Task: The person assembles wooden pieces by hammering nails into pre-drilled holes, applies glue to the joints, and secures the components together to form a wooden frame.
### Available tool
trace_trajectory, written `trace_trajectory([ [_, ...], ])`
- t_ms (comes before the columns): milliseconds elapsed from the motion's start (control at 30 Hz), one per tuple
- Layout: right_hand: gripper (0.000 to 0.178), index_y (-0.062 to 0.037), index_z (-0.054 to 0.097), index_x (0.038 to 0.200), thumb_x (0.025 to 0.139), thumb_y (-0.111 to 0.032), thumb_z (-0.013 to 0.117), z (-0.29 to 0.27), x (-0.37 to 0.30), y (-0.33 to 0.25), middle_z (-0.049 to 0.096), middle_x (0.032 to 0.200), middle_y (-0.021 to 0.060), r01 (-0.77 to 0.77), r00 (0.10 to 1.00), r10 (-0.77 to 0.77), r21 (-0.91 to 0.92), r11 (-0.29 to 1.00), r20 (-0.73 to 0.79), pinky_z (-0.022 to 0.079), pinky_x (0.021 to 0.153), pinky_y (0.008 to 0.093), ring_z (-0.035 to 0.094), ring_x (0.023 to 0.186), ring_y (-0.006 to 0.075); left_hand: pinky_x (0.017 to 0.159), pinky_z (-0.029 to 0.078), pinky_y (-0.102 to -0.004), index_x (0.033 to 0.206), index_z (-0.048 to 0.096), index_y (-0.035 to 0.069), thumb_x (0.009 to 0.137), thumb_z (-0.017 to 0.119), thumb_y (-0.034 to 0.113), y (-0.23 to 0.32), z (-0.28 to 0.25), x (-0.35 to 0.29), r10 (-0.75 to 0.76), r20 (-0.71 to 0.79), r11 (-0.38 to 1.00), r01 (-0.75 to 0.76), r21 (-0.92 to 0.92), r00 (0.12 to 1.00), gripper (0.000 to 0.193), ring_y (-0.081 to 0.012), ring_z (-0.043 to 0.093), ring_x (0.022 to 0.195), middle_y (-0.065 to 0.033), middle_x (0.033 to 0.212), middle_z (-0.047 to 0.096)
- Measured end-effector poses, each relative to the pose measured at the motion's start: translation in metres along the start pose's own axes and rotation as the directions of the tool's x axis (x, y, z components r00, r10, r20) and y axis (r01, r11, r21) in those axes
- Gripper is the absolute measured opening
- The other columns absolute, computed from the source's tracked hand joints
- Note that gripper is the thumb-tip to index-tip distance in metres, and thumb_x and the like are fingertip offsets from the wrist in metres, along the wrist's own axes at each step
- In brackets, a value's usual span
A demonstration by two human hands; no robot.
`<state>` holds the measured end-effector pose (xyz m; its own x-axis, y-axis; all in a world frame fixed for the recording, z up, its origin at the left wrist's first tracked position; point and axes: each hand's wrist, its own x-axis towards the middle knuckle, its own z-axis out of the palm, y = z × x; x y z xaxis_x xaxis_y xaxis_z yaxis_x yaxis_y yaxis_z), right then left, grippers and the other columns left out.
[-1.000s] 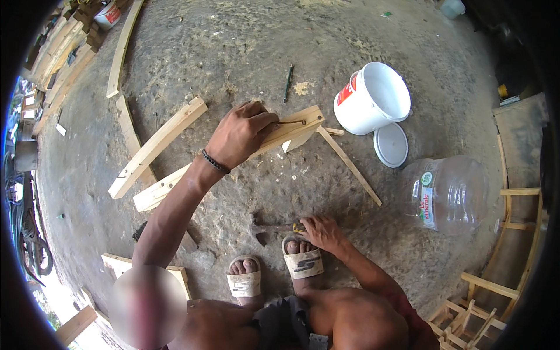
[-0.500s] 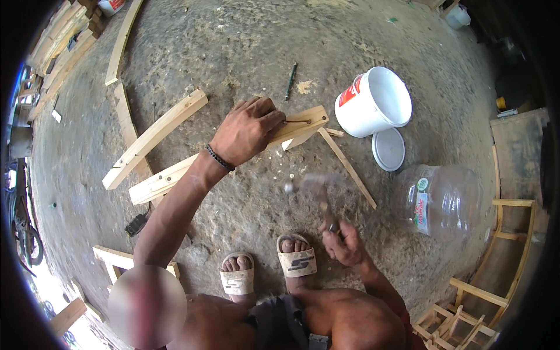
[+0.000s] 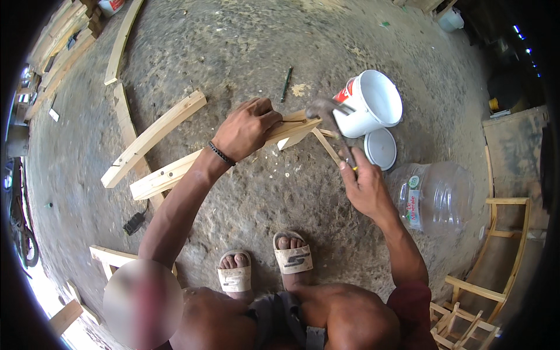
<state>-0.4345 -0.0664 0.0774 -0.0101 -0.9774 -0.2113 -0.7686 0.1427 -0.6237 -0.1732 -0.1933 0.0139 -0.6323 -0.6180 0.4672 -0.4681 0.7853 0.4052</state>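
Observation:
My left hand is closed over a pale wooden beam that slants up to the right. A thin dark nail shows between its fingertips and the beam's right end; how the fingers grip it is partly hidden. In my right hand is a claw hammer, gripped by its dark handle. The hammer head is over the beam's right end, close to the nail; whether it touches cannot be told. Beneath that end, a short wood block and a thin strip show.
Another beam lies to the left. At right are a white bucket, its lid and a large clear plastic bottle. A green pencil-like stick lies beyond. Wooden frames stand lower right; stacked planks lie far left.
My right hand has raised the hammer up and forward from near my feet to the beam's right end. My left hand stays on the beam. The view has shifted slightly.

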Motion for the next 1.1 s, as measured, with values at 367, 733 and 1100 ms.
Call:
trace_trajectory([
  [367,0.023,0.0005,0.061,0.11,0.1,-0.019,0.057,-0.125,-0.012,-0.049,0.066,0.09,0.0111,0.674,0.69,-0.435,0.292,0.679,-0.578,0.049,0.065,0.0372,0.061,0.074,0.0189,0.073,0.052,-0.0402,0.099,0.07,0.003,0.081,0.072,0.01,-0.005,0.0,-0.011,-0.048,0.006,0.999,0.048,-0.018,0.999,0.019,-0.0285,0.061,0.081,-0.0107,0.083,0.058],
  [733,0.02,0.0009,0.06,0.11,0.098,-0.016,0.059,0.015,0.009,-0.001,0.064,0.074,0.0134,-0.042,0.999,0.042,0.22,0.975,0.006,0.047,0.061,0.0379,0.062,0.064,0.0248,0.071,0.052,-0.0393,0.095,0.07,0.002,0.08,0.072,0.009,-0.002,0.007,-0.01,0.039,-0.043,0.999,-0.038,0.02,0.998,0.017,-0.0257,0.06,0.081,-0.0096,0.081,0.057],
  [1100,0.02,0.0031,0.061,0.111,0.097,-0.011,0.059,0.006,-0.01,0.013,0.065,0.08,0.0146,0.044,0.98,-0.005,0.192,0.98,-0.197,0.048,0.063,0.0355,0.062,0.069,0.0193,0.075,0.052,-0.0402,0.098,0.068,0.001,0.084,0.07,0.009,-0.003,0.006,0.005,-0.001,-0.006,0.998,0.001,-0.069,1.0,0.017,-0.0297,0.061,0.084,-0.0116,0.086,0.059],
])
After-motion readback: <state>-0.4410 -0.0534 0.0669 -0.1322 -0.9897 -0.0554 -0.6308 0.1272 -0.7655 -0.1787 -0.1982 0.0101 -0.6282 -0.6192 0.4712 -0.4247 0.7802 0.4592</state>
